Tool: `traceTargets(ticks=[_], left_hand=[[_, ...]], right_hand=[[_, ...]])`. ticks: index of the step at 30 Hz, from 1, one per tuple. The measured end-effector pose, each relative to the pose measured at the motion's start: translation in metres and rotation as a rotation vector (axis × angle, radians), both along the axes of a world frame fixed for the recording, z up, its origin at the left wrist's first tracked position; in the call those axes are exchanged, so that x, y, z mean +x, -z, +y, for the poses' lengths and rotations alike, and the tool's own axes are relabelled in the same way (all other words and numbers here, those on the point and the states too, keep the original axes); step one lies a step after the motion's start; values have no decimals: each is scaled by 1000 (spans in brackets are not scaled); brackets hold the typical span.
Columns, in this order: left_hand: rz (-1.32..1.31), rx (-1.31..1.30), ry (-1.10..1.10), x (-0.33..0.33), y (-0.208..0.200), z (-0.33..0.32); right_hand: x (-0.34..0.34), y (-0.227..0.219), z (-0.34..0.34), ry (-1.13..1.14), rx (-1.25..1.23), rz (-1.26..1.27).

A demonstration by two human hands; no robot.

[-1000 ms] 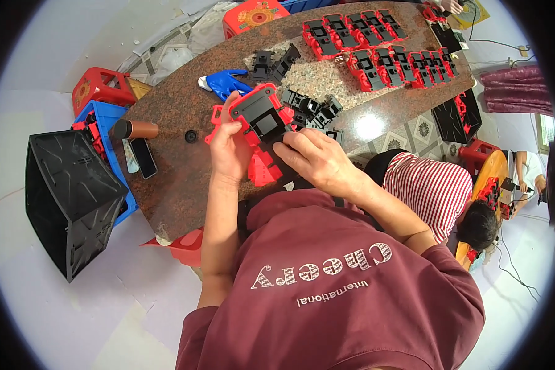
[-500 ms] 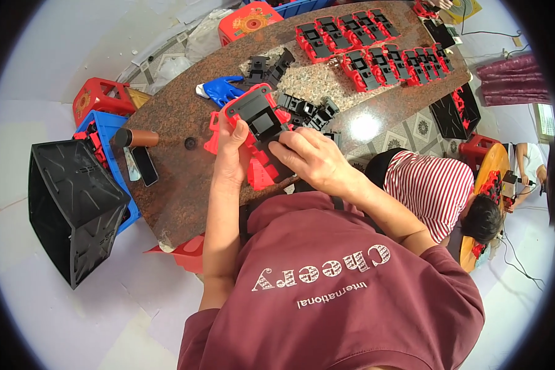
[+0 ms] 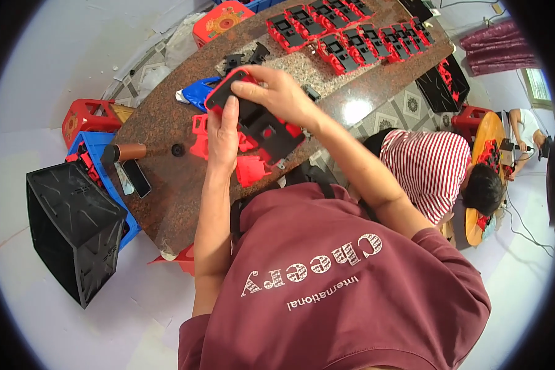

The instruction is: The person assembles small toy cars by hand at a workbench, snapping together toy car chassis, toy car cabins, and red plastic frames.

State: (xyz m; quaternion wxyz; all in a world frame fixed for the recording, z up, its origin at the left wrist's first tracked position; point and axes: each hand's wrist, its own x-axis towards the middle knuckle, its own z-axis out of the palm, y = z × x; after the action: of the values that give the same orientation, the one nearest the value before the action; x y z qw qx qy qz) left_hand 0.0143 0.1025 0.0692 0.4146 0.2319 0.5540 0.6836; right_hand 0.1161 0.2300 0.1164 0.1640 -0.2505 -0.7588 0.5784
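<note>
Fingers of left hand and right hand held red-and-black assembly, thumbs on its face. Assembly was toward 11 o'clock in view; blue glove lay at its 10 o'clock.

Bright indoor light, pale wall nearly washed out. Hard white glare on my table, right of my right hand. Soft shadows in my shirt folds. Fisheye bends straight edges; corners black. Far detail soft.
</note>
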Motion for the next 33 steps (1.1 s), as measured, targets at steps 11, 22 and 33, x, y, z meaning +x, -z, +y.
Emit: traceTargets(ticks=[11,22,33], left_hand=[[-241,-18,-143,14,27,16],[-226,-50,103,102,43,149],[104,-352,195,126,91,246]], right_hand=[[65,50,-28,193,-483,38],[153,82,54,548,-532,38],[225,134,502,874,-238,401]])
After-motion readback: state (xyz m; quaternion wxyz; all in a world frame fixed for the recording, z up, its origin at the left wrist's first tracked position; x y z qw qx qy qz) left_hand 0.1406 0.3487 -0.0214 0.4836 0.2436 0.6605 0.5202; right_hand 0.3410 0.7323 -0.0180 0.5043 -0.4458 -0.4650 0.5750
